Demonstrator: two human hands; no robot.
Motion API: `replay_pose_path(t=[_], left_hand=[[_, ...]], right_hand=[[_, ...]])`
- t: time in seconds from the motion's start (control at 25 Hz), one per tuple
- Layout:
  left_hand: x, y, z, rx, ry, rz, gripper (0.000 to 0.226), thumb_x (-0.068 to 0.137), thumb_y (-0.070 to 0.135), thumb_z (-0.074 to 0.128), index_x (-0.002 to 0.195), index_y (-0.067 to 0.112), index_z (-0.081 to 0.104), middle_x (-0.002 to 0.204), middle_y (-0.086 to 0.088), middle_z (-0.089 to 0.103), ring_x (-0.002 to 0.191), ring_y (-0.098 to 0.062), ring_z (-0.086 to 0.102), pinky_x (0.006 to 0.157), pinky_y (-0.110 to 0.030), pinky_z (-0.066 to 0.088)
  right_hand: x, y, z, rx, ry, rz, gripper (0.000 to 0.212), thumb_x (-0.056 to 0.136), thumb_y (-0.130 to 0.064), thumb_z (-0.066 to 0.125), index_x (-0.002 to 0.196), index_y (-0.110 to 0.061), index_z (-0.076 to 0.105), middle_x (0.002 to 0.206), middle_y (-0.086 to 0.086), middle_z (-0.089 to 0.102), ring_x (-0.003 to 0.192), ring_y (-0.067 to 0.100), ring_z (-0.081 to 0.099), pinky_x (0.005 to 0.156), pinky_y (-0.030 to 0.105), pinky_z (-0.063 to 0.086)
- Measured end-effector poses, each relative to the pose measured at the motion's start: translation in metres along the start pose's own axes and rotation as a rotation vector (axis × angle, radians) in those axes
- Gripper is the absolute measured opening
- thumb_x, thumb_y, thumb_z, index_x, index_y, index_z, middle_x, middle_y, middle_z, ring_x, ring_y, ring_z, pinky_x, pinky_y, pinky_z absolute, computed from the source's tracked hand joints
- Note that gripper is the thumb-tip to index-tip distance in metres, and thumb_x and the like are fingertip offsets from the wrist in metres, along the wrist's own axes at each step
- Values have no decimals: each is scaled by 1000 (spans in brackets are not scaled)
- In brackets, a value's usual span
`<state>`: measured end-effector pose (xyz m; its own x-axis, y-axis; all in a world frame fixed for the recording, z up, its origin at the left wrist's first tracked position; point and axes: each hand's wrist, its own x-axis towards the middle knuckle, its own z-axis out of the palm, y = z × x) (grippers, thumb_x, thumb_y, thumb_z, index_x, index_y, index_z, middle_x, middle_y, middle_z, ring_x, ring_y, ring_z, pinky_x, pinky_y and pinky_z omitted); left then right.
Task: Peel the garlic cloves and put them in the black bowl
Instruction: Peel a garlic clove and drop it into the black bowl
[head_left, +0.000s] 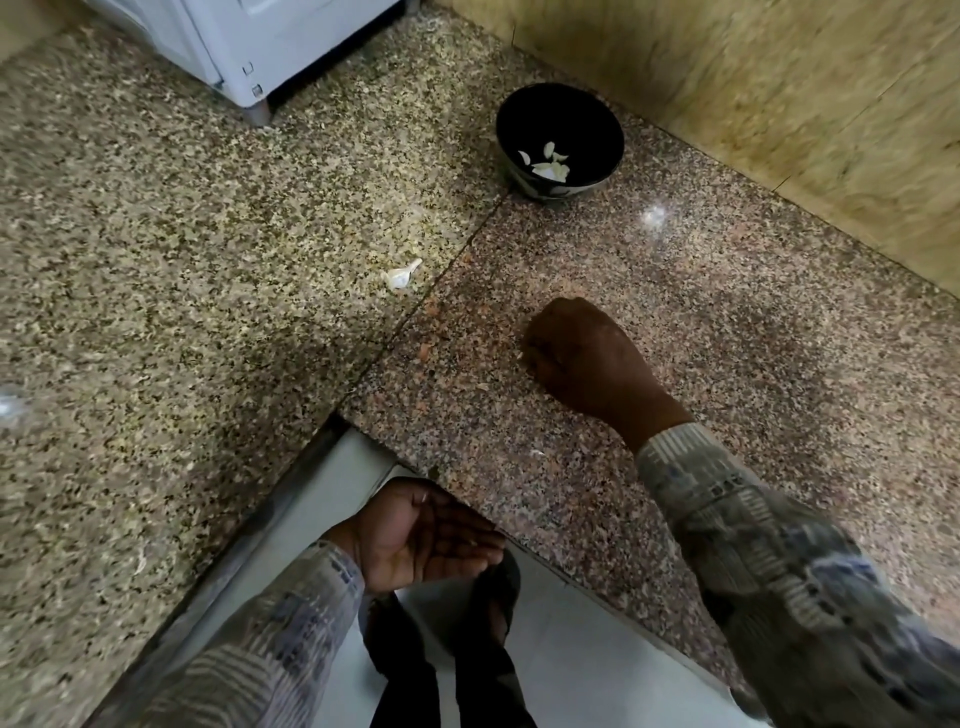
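Right hand (587, 364) rested fisted on bench (753, 322), contents indiscernible; left hand (431, 540) was cupped open; peeled garlic cloves (548, 167) lay in black bowl (561, 111).

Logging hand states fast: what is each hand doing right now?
Left hand: open, palm up, cupped by the counter.
Right hand: fingers curled on the counter; whether they hold anything cannot be told.
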<state>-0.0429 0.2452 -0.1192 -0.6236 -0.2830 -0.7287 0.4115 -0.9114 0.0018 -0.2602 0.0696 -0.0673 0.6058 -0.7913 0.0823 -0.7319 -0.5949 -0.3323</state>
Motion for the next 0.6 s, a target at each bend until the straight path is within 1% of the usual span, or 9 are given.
replay_pose_path(t=[0.08, 0.2, 0.28, 0.36, 0.4, 0.44, 0.48, 0.56, 0.6], left_hand=[[1, 1, -1, 10, -6, -2, 56, 90, 19, 39, 114, -25, 62, 122, -39, 63, 102, -46, 71, 89, -48, 58], [3, 0, -5, -2, -15, 4, 56, 90, 19, 39, 115, -25, 62, 122, -39, 63, 103, -46, 70, 90, -48, 58], [4, -1, -6, -6, -18, 5, 56, 89, 20, 40, 115, -25, 62, 121, -39, 63, 102, -46, 71, 85, -48, 60], [5, -2, -5, -10, -20, 7, 56, 89, 20, 40, 114, -25, 62, 121, -39, 64, 100, -46, 71, 81, -47, 62], [5, -2, -4, -12, -21, 3, 56, 87, 19, 41, 113, -26, 62, 121, -39, 64, 99, -45, 72, 81, -47, 62], [5, -2, -5, -11, -22, 1, 56, 86, 19, 42, 113, -26, 62, 121, -39, 63, 100, -45, 72, 81, -47, 62], [5, -2, -5, -7, -23, 0, 56, 85, 19, 43, 114, -26, 62, 121, -39, 63, 100, -45, 72, 82, -47, 62], [6, -1, -6, -3, -31, 2, 56, 85, 19, 43, 114, -26, 62, 122, -39, 63, 100, -45, 71, 81, -47, 63], [6, -1, -6, -6, -29, 5, 56, 85, 19, 42, 114, -26, 61, 121, -39, 63, 100, -46, 71, 80, -47, 63]], right_hand=[[16, -3, 5, -97, 30, 22, 19, 103, -33, 48, 97, -18, 59, 96, -1, 56, 87, 15, 49, 80, 38, 50], [54, 0, 8, -117, 72, 204, 21, 104, -34, 45, 99, -18, 58, 98, 1, 56, 87, 16, 51, 77, 37, 51], [72, 4, 5, -48, 122, 329, 19, 102, -31, 49, 96, -19, 61, 96, 2, 59, 85, 20, 56, 74, 39, 54], [70, 11, 1, 124, 171, 388, 14, 100, -28, 56, 96, -20, 66, 96, 1, 61, 85, 20, 61, 74, 38, 56], [60, 10, -2, 229, 160, 389, 9, 99, -28, 62, 99, -22, 68, 98, -1, 62, 86, 18, 63, 74, 38, 58], [47, 7, -3, 311, 113, 380, 8, 96, -28, 69, 102, -23, 70, 101, -3, 62, 87, 16, 65, 73, 35, 60], [33, 5, -3, 338, 64, 352, 14, 92, -30, 75, 105, -24, 72, 103, -4, 62, 87, 15, 65, 73, 34, 60], [17, 4, 1, 228, 51, 265, 19, 88, -31, 80, 105, -25, 76, 101, -4, 61, 88, 16, 63, 75, 37, 58], [18, 5, 4, 201, 71, 241, 14, 89, -29, 79, 102, -24, 77, 98, -5, 61, 86, 17, 62, 75, 39, 58]])
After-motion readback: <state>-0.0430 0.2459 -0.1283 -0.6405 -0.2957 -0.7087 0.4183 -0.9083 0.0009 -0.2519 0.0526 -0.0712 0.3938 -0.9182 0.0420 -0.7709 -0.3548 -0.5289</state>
